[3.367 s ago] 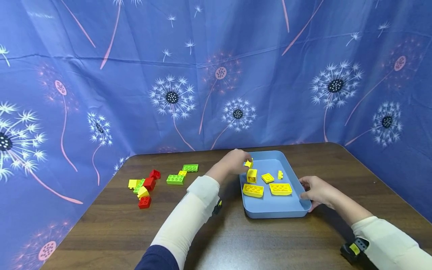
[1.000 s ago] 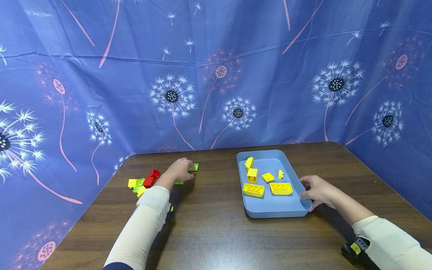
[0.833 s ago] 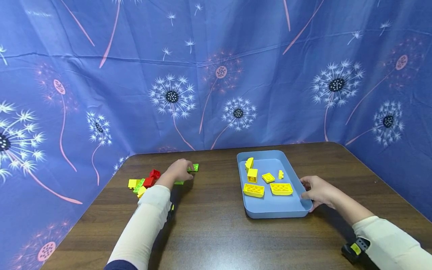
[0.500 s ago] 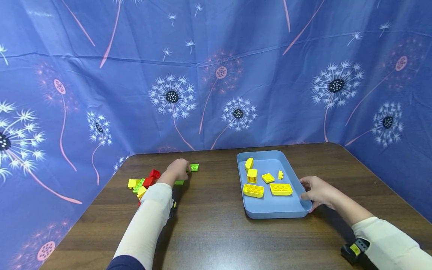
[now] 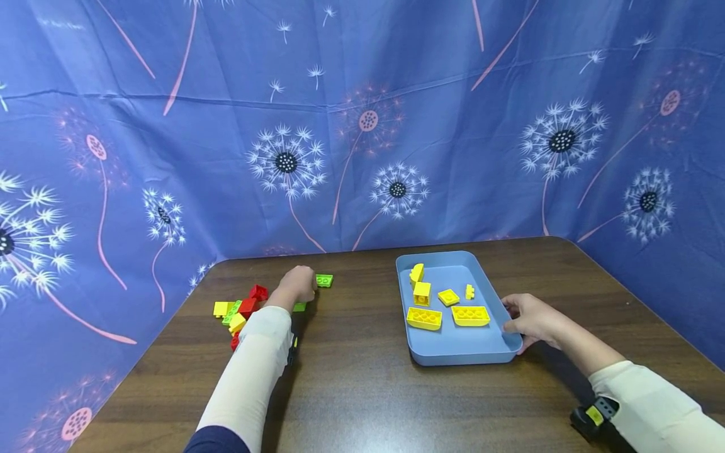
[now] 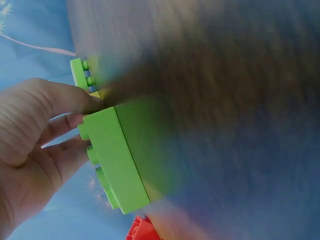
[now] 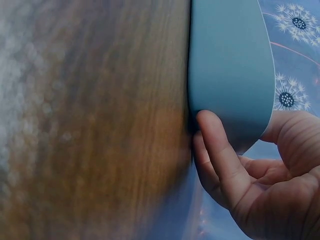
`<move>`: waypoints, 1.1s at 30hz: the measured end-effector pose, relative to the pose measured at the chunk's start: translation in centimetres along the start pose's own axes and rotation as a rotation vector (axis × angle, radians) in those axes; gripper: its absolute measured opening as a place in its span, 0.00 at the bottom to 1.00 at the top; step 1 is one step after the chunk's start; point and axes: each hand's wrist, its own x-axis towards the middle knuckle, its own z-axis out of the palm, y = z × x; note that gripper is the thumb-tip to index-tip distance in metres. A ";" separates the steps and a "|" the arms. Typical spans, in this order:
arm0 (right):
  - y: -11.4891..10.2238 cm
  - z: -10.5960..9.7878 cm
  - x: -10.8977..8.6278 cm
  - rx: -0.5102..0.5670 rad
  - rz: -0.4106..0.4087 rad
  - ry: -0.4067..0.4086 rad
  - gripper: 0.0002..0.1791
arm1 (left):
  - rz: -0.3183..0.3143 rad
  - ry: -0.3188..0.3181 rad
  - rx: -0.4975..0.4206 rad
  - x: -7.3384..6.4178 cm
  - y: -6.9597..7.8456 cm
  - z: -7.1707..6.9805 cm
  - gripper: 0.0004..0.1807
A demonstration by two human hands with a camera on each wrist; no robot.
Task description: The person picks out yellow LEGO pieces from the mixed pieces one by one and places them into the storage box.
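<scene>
My left hand point(image 5: 297, 285) reaches down at the left of the table among the toy bricks. In the left wrist view its thumb and fingers pinch a small yellow brick point(image 6: 95, 94), mostly covered by the fingertips. Close by on the near side is a long green brick point(image 6: 117, 160), and a second green brick point(image 5: 325, 280) lies just beyond. My right hand point(image 5: 535, 321) grips the right wall of the blue tray point(image 5: 461, 355), thumb over the rim and fingers outside. Inside the tray are several yellow bricks point(image 5: 471, 316).
Left of my left hand lies a loose group of bricks, with red bricks point(image 5: 248, 307), a green brick point(image 5: 232, 313) and yellow bricks point(image 5: 236, 323). The brown wooden table point(image 5: 362, 384) backs onto a blue dandelion-print cloth point(image 5: 340, 157).
My left hand has let go of a yellow brick in the tray, moved left to the green bricks, and its fingers have closed on the small yellow brick. The right hand stays on the tray.
</scene>
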 end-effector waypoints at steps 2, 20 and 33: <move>0.0 0.0 0.0 -0.002 -0.002 0.002 0.34 | 0.000 0.003 0.012 0.0 0.1 0.0 0.16; 0.0 0.4 0.0 0.005 0.014 0.004 0.35 | 0.012 0.005 0.013 0.5 -0.4 0.1 0.07; -0.1 0.2 0.0 -0.019 0.005 0.013 0.34 | 0.134 0.116 0.060 0.2 0.7 -1.2 0.07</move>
